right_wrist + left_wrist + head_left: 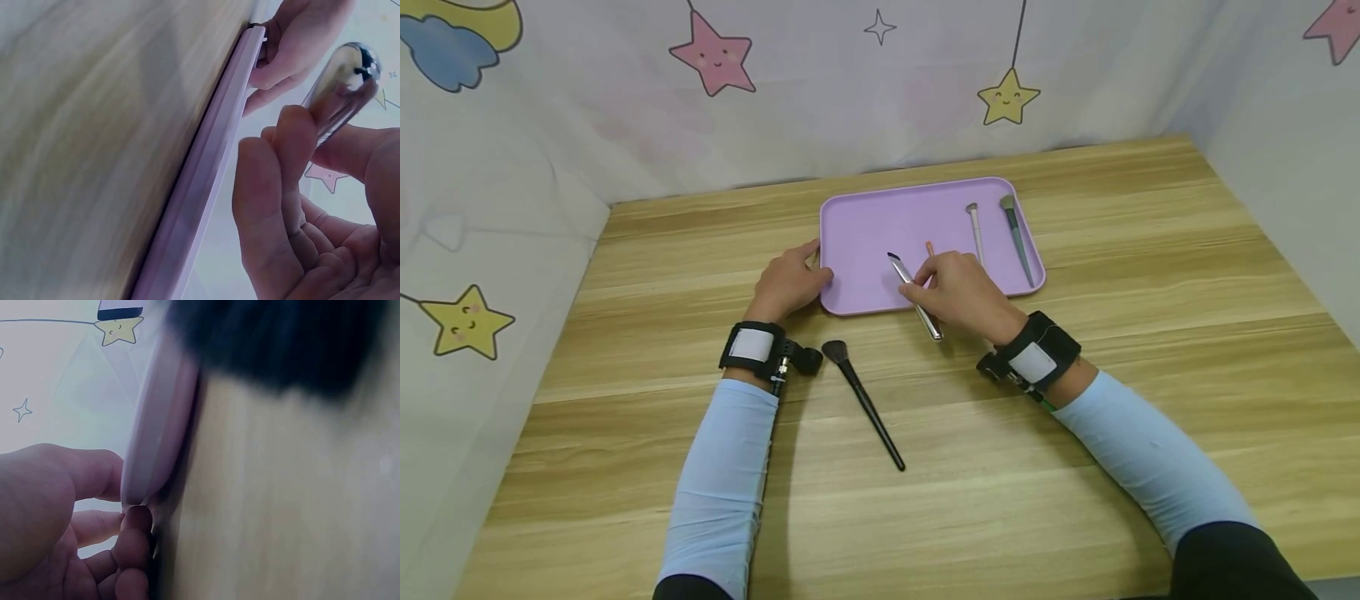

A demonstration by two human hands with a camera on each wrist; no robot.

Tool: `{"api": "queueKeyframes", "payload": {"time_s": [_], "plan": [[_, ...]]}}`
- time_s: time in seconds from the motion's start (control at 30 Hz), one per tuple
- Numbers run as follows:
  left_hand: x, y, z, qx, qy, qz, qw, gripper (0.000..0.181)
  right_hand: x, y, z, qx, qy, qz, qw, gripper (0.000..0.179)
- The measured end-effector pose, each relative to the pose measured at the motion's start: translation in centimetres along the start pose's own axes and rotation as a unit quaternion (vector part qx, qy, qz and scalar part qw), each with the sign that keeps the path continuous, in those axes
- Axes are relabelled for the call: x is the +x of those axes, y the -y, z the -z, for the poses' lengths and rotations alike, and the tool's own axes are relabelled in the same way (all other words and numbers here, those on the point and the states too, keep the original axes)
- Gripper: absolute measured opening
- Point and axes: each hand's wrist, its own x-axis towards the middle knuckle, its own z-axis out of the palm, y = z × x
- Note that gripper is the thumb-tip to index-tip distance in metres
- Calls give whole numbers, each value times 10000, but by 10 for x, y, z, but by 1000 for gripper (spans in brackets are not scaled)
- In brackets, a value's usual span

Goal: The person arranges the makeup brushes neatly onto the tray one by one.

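My right hand (958, 290) pinches a silver makeup brush (901, 270) with a dark tip, tilted over the front of the purple tray (880, 218). In the right wrist view, the rounded shiny end of its handle (347, 78) sticks out past the fingertips. At the tray's left edge, my left hand (792, 282) grips the rim. The left wrist view has its thumb and fingers on either side of the tray corner (147, 456). Inside the tray lie a pale-handled brush (976, 229), a green brush (1017, 240) and a small orange-tipped item (930, 248), mostly hidden by my right hand.
A large black makeup brush (868, 406) lies on the wooden table (1000, 483) between my forearms, in front of the tray. Its dark bristles (281, 344) loom blurred in the left wrist view. Behind the table hangs a white curtain (835, 92) with printed stars.
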Motion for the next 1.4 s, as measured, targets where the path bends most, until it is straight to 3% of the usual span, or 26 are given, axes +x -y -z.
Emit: {"api": "queueKeyframes", "payload": {"time_s": [0.33, 1.4], "plan": [[-2, -1, 1, -54, 26, 53, 10000, 69, 5, -3, 3, 271, 63, -54, 9996, 27], [-2, -1, 0, -18, -62, -28, 10000, 69, 24, -10, 7, 18, -129, -81, 9999, 29]]}}
